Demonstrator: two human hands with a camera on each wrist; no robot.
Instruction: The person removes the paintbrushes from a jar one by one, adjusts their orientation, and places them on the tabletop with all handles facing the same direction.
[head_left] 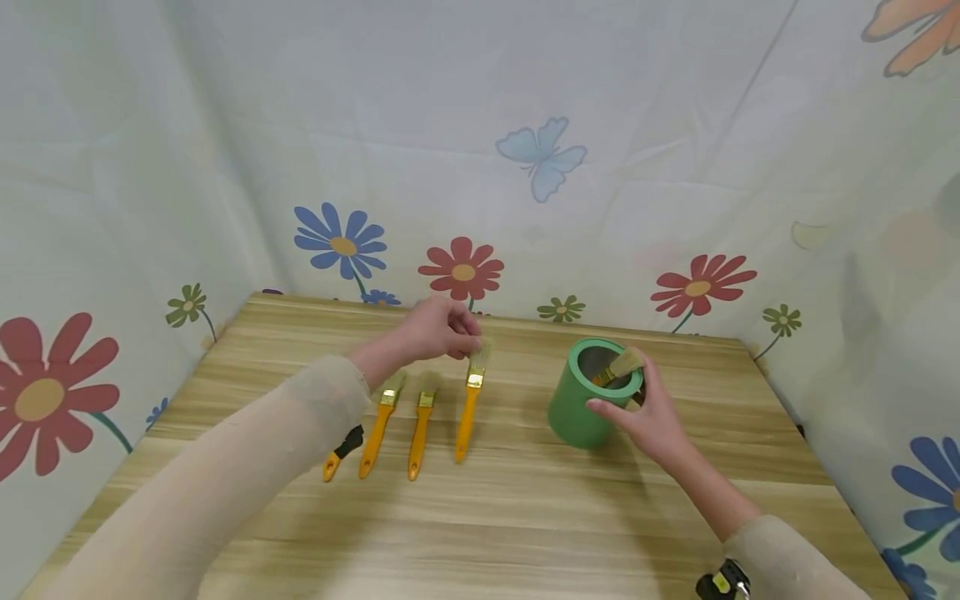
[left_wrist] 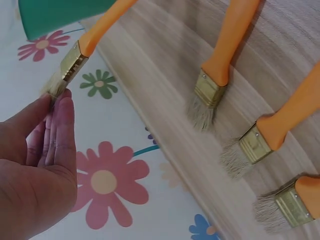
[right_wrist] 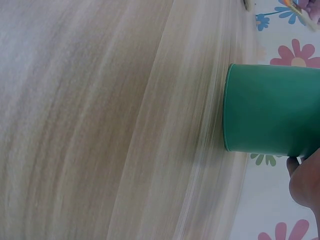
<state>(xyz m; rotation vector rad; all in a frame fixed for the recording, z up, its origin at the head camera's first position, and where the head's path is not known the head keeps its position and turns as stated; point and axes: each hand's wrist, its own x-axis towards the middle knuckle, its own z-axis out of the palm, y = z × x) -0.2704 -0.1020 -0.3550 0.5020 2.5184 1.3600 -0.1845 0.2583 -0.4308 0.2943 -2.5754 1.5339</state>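
My left hand (head_left: 438,329) pinches the bristle end of a paintbrush (head_left: 467,417), whose orange handle points down toward me. The left wrist view shows thumb and fingertips closed on the pale bristles, just past the metal ferrule (left_wrist: 74,61). On the right, a green can (head_left: 581,412) stands tilted slightly, and my right hand (head_left: 652,417) grips it at the rim, thumb in front and fingers round the far right side. Inside the can leans another paintbrush (head_left: 618,367), bristles up; its handle is hidden by the can wall.
Left of the held brush, a paintbrush (head_left: 420,433) and a second paintbrush (head_left: 378,429) lie on the wooden table (head_left: 480,533). A third paintbrush (head_left: 330,467) is mostly covered by my left sleeve and wrist camera. Flowered cloth (head_left: 420,150) hangs behind the table.
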